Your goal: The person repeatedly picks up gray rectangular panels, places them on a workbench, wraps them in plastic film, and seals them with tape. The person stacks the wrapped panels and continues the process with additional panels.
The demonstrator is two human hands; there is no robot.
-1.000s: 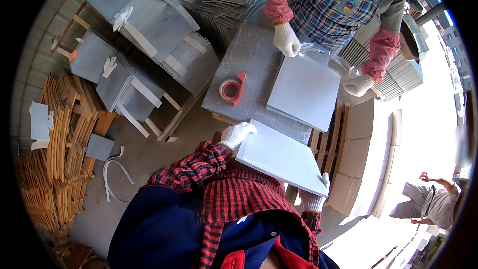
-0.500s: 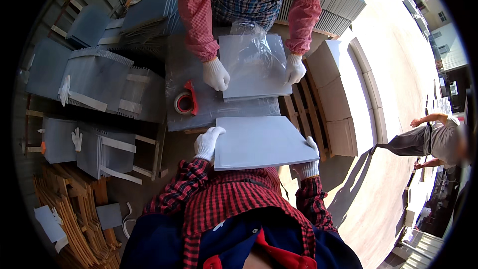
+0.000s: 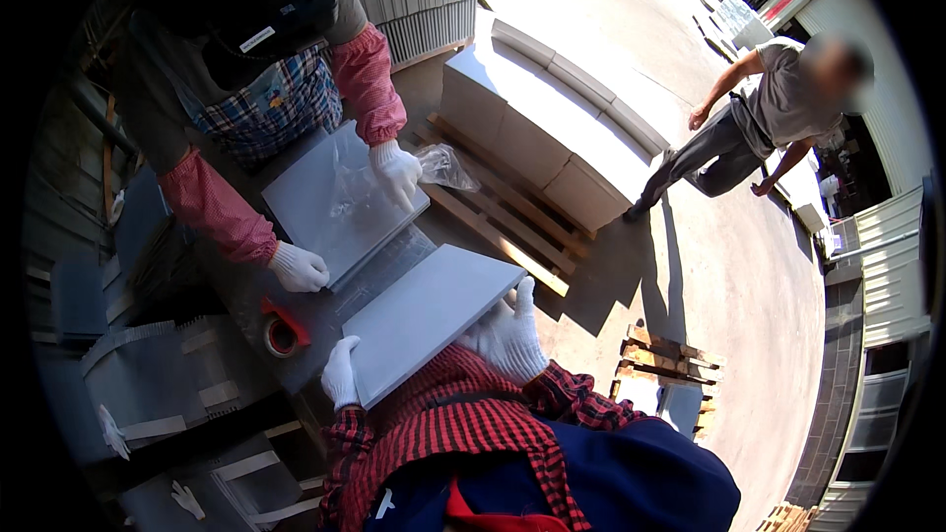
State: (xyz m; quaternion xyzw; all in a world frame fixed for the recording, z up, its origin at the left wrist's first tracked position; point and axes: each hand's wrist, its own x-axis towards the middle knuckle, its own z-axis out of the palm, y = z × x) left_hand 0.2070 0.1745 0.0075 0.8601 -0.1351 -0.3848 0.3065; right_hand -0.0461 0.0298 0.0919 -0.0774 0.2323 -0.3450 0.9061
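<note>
I hold a flat light-grey panel tilted in front of my apron. My left hand, in a white knit glove, grips its left end. The gloved right hand supports the opposite end from below, its thumb beside the edge and the other fingers partly hidden. Just beyond lies a stack of similar panels with clear plastic film over it. A co-worker in pink checked sleeves has one gloved hand at the stack's near edge and the other on its right side. A red tape dispenser rests on the work surface to the left.
Wooden pallet slats and a long row of pale stacked blocks stand right of the co-worker. Several grey panel stacks fill the left side. Another person walks on the sunlit ground; small pallets lie nearer.
The view has swung to the right. My panel is now tilted, and my right hand has shifted under its end. The co-worker's right-side hand has moved onto the film-covered stack.
</note>
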